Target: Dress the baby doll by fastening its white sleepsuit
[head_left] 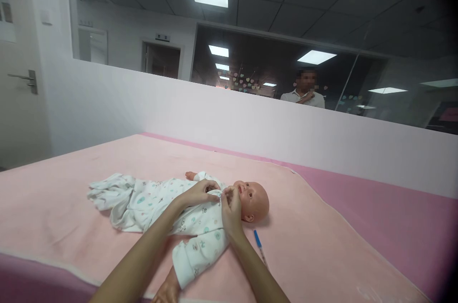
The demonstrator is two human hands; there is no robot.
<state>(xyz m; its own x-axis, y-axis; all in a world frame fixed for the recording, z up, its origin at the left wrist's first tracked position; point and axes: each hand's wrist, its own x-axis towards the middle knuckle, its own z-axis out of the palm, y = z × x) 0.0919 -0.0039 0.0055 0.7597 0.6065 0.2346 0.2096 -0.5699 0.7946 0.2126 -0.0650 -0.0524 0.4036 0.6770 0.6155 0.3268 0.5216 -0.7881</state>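
Observation:
A baby doll (256, 202) lies on its back, its head to the right, dressed in a white patterned onesie (153, 198). At the collar, my left hand (203, 193) has its fingers closed on the edge of the cloth. My right hand (232, 207) is pinched at the neckline close beside the doll's chin, and its fingertips nearly meet those of my left hand. What lies between the fingertips is too small to make out. One sleeve with the doll's hand stretches toward me, below my hands.
A thermometer-like stick with a blue cap (257, 238) lies right of my right forearm. The pink mat (307, 245) covers the table, against a low white wall (250, 126). Behind the glass stands a person (304, 95). A door (21, 78) is at the left.

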